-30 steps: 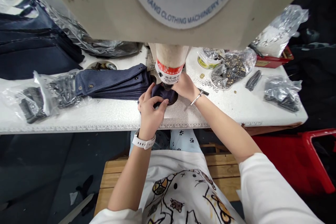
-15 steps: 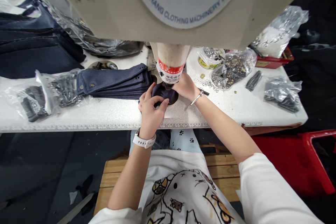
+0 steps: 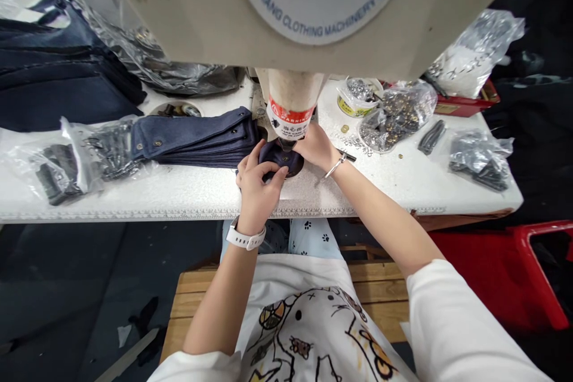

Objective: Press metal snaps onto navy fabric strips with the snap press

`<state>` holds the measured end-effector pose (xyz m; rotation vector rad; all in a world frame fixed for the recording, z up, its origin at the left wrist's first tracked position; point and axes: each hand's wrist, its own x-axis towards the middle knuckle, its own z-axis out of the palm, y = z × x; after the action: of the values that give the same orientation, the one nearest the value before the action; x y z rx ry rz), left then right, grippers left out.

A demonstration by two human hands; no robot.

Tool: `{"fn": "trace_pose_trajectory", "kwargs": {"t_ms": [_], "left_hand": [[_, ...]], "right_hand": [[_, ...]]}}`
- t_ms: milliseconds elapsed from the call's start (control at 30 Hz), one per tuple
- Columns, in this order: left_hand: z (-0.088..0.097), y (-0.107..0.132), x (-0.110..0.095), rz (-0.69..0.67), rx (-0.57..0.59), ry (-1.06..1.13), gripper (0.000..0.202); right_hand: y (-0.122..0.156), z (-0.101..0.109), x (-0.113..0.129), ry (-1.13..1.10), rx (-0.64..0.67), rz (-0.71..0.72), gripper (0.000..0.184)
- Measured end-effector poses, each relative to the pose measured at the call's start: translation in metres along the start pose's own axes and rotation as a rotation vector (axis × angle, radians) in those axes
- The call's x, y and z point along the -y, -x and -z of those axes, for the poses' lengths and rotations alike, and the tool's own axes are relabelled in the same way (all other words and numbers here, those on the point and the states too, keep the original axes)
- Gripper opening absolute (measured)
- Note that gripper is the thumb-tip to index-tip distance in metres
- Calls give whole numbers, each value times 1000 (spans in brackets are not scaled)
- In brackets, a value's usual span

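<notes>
A small dark blue fabric piece [image 3: 281, 159] lies under the head [image 3: 290, 108] of a cream press machine [image 3: 286, 6]. My left hand [image 3: 255, 188], with a white watch on the wrist, pinches the near edge of this piece. My right hand [image 3: 317, 146], wearing a thin bracelet, is closed on its far right edge beside the machine head. A stack of blue fabric strips with metal snaps [image 3: 192, 138] lies just left of the head.
On the white table [image 3: 179, 197] lie clear bags of dark parts [image 3: 67, 164] at left, and bags of metal snaps [image 3: 396, 113] and dark pieces [image 3: 481, 158] at right. Folded dark denim [image 3: 54, 83] sits far left. A red crate [image 3: 528, 274] stands at lower right.
</notes>
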<state>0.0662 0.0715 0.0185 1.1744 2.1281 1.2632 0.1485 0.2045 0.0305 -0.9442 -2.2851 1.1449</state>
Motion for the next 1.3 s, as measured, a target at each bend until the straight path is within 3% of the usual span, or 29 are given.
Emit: {"fn": "trace_pose_trajectory", "kwargs": {"t_ms": [300, 500, 567, 700, 900, 1000, 1133, 1300], "left_hand": [[8, 16, -11, -168, -96, -31, 12], [18, 46, -20, -277, -68, -201, 15], [21, 55, -18, -303, -40, -187, 13], [27, 65, -12, -288, 87, 23, 14], [46, 63, -5, 59, 315, 212, 21], [56, 59, -7, 22, 403, 147, 14], [64, 52, -10, 0, 449, 40, 21], [74, 45, -1, 26, 630, 93, 25]], "right_hand": [[18, 5, 13, -289, 17, -76, 21], [61, 18, 27, -600, 190, -190, 14], [73, 22, 26, -660, 245, -176, 21], [92, 28, 28, -675, 262, -81, 37], [113, 43, 41, -521, 364, -35, 43], [119, 47, 43, -511, 345, -23, 43], [123, 46, 42, -488, 266, -8, 35], [128, 52, 31, -466, 109, -23, 26]]}}
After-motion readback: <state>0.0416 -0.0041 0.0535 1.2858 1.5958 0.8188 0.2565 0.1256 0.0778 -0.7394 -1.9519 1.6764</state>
